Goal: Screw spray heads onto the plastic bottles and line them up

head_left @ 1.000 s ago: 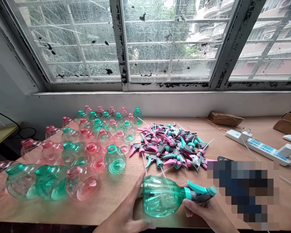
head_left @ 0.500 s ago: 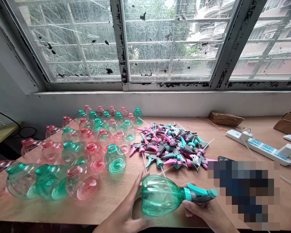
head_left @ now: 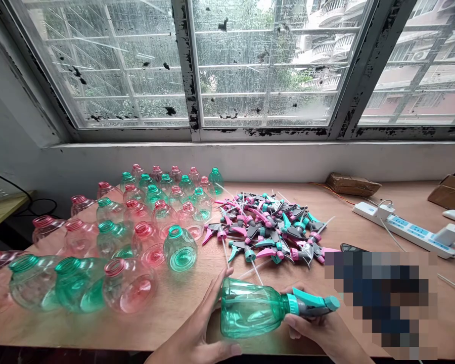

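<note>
A translucent green spray bottle (head_left: pixel 250 308) lies sideways in the air above the near table edge, its base toward the left. Around that base curves my left hand (head_left: pixel 200 323), fingers at the far side and thumb stretched out below it. My right hand (head_left: pixel 314 328) is closed around the neck and the grey-and-teal spray head (head_left: pixel 314 301), which sits on the bottle's mouth. Just beyond the bottle lies a pile of loose spray heads (head_left: pixel 269 227) in pink, teal and grey, some with white dip tubes. Left of my hands stand several open green and pink bottles (head_left: pixel 180 247).
A white power strip (head_left: pixel 405 230) with plugs and cables lies at right on the wooden table (head_left: pixel 197 328). Behind it are a brown wrapped packet (head_left: pixel 352 184) and a brown box (head_left: pixel 451 192). A blurred patch hides the right front area. Windows line the wall.
The green bottle has turned about its long axis, so its outline and ridges look different. My left thumb has shifted slightly right; my right hand stays almost where it was.
</note>
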